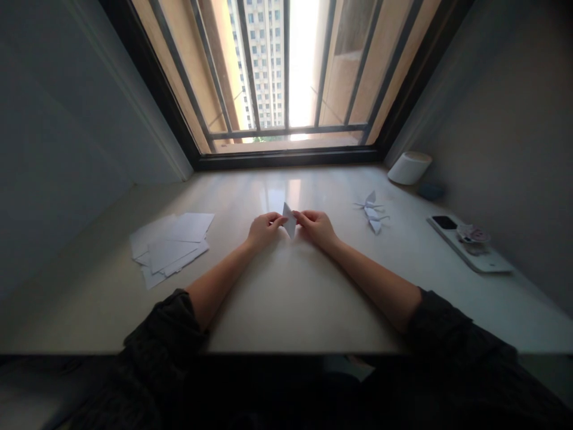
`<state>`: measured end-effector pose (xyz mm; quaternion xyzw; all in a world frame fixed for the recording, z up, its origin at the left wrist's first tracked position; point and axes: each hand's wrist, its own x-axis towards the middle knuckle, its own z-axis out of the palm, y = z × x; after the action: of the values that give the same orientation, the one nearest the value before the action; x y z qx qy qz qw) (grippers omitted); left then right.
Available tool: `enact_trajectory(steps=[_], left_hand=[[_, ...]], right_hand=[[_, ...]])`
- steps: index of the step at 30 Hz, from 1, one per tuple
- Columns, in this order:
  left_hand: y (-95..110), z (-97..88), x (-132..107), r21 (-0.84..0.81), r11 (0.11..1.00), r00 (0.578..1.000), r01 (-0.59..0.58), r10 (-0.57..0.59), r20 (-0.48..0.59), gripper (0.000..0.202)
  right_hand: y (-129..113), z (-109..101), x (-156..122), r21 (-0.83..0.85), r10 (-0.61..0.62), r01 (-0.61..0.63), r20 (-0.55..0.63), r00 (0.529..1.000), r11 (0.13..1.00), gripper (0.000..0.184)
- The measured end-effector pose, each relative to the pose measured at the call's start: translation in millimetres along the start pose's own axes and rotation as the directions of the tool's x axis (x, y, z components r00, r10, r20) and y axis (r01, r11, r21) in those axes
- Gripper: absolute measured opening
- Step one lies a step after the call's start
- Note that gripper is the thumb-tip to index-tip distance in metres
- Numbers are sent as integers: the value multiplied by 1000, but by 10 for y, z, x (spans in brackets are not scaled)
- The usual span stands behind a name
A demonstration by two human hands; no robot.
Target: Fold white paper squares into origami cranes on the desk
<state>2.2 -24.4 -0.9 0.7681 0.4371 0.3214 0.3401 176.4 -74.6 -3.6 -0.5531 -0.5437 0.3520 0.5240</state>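
Between my two hands, a small folded piece of white paper (289, 222) stands upright, shaped like a narrow diamond with pointed top and bottom. My left hand (265, 230) pinches its left edge between thumb and fingers. On the opposite edge, the fingertips of my right hand (317, 226) are closed on the same paper. Both hands are just above or resting on the white surface (286, 298); which one I cannot tell. To the right lie folded paper cranes (372, 214), close together.
A pile of loose white paper sheets (174, 245) lies at the left. On the right are a white phone (470, 248) with a small round item on it and a white cylindrical object (409, 167) by the wall. A barred window (286, 158) borders the far edge.
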Motion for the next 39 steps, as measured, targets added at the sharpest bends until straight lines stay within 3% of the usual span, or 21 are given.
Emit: enact_trajectory(steps=[3, 8, 13, 20, 23, 27, 39], left_hand=[[5, -2, -14, 133, 991, 1000, 1, -4, 28, 36], [19, -6, -21, 155, 988, 999, -14, 7, 46, 34], [57, 16, -51, -1, 1000, 999, -31, 31, -13, 37], [30, 13, -7, -248, 969, 998, -4, -11, -60, 38], [44, 4, -7, -307, 951, 998, 41, -54, -34, 47], [92, -5, -37, -252, 966, 998, 62, -57, 26, 47], [6, 4, 39, -366, 927, 997, 80, -82, 9, 49]], right_hand=[[12, 10, 20, 82, -4, 6, -24, 1000, 997, 43], [2, 15, 6, 141, -8, 2, 40, 999, 990, 44], [-55, -28, -30, -34, -115, 113, -68, 991, 993, 46], [-15, -24, -2, 16, -131, 130, 142, 981, 991, 30], [39, -16, 20, 16, -147, 146, 68, 987, 989, 31], [80, -18, 32, 56, -113, 116, -44, 993, 992, 35], [88, 9, 2, 75, -104, 107, -50, 993, 991, 42]])
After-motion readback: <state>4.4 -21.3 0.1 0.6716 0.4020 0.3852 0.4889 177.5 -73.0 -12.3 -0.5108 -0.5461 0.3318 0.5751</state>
